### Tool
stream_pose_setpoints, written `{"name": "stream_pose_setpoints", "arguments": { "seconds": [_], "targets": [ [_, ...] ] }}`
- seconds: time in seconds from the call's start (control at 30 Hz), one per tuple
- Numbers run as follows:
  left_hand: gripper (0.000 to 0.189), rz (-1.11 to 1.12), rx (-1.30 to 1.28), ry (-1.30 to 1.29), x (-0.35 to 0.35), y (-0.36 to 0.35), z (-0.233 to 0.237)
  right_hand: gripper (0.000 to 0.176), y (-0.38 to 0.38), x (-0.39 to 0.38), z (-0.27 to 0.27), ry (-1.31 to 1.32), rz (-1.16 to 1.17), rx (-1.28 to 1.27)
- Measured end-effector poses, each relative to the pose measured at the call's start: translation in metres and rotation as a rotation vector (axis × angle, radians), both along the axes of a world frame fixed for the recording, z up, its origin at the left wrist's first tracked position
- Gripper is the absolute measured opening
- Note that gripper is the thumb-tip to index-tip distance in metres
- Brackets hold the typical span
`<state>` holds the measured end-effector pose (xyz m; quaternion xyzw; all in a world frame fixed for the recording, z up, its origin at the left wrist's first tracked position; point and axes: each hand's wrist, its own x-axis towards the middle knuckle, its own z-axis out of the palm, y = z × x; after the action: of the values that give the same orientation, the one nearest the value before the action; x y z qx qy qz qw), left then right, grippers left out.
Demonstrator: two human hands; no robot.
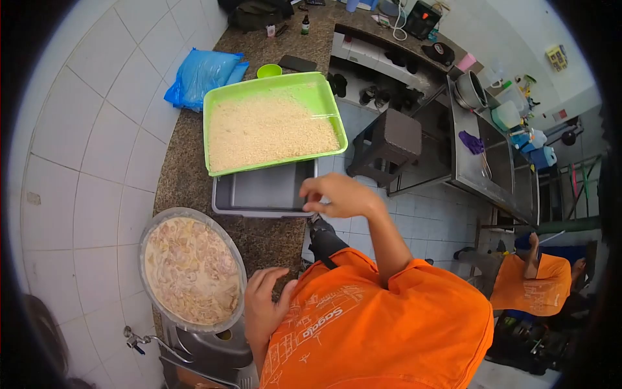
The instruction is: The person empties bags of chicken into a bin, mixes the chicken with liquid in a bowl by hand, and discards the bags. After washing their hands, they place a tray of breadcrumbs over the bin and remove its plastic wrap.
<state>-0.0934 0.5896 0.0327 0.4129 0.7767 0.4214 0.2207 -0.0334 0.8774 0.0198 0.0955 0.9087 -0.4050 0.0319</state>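
My left hand (265, 301) is beside the rim of a large round bowl (242, 266), its fingers extended and thumb apart. Pale raw pieces, which look like chicken in a creamy coating (191, 269), fill that bowl. Over the front edge of a grey rectangular pan (265, 188) hovers my right hand (337, 194), fingers loosely curled and thumb apart, with nothing visible in it. A green tray (343, 142) of beige crumbs (272, 126) rests partly over the pan and hides its back part.
Behind the tray are a blue plastic bag (204, 78), a small green bowl (269, 70) and a dark flat object (298, 63). A sink (214, 347) with a faucet (133, 337) lies beside the large bowl. At right are a stool (392, 139), a metal table (473, 162) and another person (531, 285).
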Motion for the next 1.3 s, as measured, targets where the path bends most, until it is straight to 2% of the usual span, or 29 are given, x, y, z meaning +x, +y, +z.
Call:
{"name": "stream_pose_setpoints", "arguments": {
  "seconds": [0.17, 0.23, 0.27, 0.3, 0.33, 0.37, 0.5, 0.53, 0.6, 0.67, 0.73, 0.8, 0.83, 0.9, 0.93, 0.97, 1.0, 1.1, 1.13, 1.2, 1.3],
  "targets": [
    [0.023, -0.063, 0.014, 0.090, -0.010, 0.074, -0.009, 0.024, 0.089, 0.003, -0.015, 0.029, -0.147, 0.152],
    [0.023, -0.175, 0.078, 0.103, -0.011, 0.128, -0.017, 0.021, 0.130, 0.006, -0.019, -0.009, -0.220, 0.220],
    [0.023, -0.124, 0.051, 0.078, -0.011, 0.148, -0.020, 0.021, 0.148, 0.002, -0.024, -0.048, -0.186, 0.290],
    [0.023, -0.074, 0.023, 0.054, -0.010, 0.170, -0.022, 0.021, 0.167, -0.002, -0.037, -0.012, -0.188, 0.258],
    [0.022, -0.077, -0.019, 0.016, -0.009, 0.196, -0.022, 0.020, 0.180, -0.012, -0.020, -0.120, -0.175, 0.301],
    [0.021, -0.055, -0.069, -0.011, -0.011, 0.218, -0.025, 0.018, 0.194, -0.023, -0.031, -0.077, -0.162, 0.328],
    [0.025, -0.138, -0.023, 0.045, -0.024, 0.295, -0.050, 0.017, 0.237, -0.049, -0.035, -0.017, -0.079, 0.244],
    [0.029, -0.094, -0.103, -0.051, -0.026, 0.312, -0.048, 0.017, 0.247, -0.057, -0.038, -0.005, -0.043, 0.245],
    [0.031, -0.052, -0.150, -0.061, -0.023, 0.341, -0.040, 0.016, 0.265, -0.062, -0.034, -0.017, -0.005, 0.207],
    [0.034, 0.003, -0.197, -0.069, -0.026, 0.360, -0.054, 0.016, 0.276, -0.066, -0.048, -0.064, 0.020, 0.188],
    [0.038, -0.172, -0.030, 0.442, -0.038, 0.357, -0.090, 0.016, 0.282, -0.079, -0.061, -0.030, 0.086, 0.176],
    [0.040, -0.105, -0.124, 0.318, -0.035, 0.361, -0.092, 0.016, 0.288, -0.082, -0.068, -0.059, 0.107, 0.120],
    [0.039, -0.078, -0.193, 0.294, -0.034, 0.359, -0.085, 0.014, 0.291, -0.085, -0.078, 0.026, 0.134, 0.123],
    [0.039, 0.012, -0.265, 0.264, -0.043, 0.364, -0.081, 0.012, 0.292, -0.088, -0.067, 0.058, 0.127, 0.062],
    [0.038, -0.021, -0.328, 0.281, -0.041, 0.362, -0.079, 0.012, 0.289, -0.088, -0.064, 0.050, 0.190, 0.039],
    [0.037, -0.070, -0.385, 0.290, -0.037, 0.358, -0.080, 0.012, 0.286, -0.089, -0.064, 0.041, 0.129, 0.046],
    [0.035, -0.060, -0.410, 0.329, -0.034, 0.357, -0.081, 0.012, 0.285, -0.092, -0.063, 0.043, 0.055, 0.069],
    [0.035, 0.003, -0.371, 0.425, -0.019, 0.351, -0.083, 0.015, 0.273, -0.091, -0.073, 0.164, 0.043, 0.181],
    [0.035, 0.015, -0.370, 0.420, -0.016, 0.350, -0.080, 0.015, 0.272, -0.091, -0.079, 0.162, 0.056, 0.185],
    [0.039, 0.009, -0.396, 0.416, -0.011, 0.347, -0.072, 0.018, 0.273, -0.093, -0.093, 0.322, 0.030, 0.196],
    [0.046, 0.005, -0.468, 0.365, -0.006, 0.343, -0.068, 0.020, 0.273, -0.090, -0.104, 0.371, 0.006, 0.173]
  ]
}}
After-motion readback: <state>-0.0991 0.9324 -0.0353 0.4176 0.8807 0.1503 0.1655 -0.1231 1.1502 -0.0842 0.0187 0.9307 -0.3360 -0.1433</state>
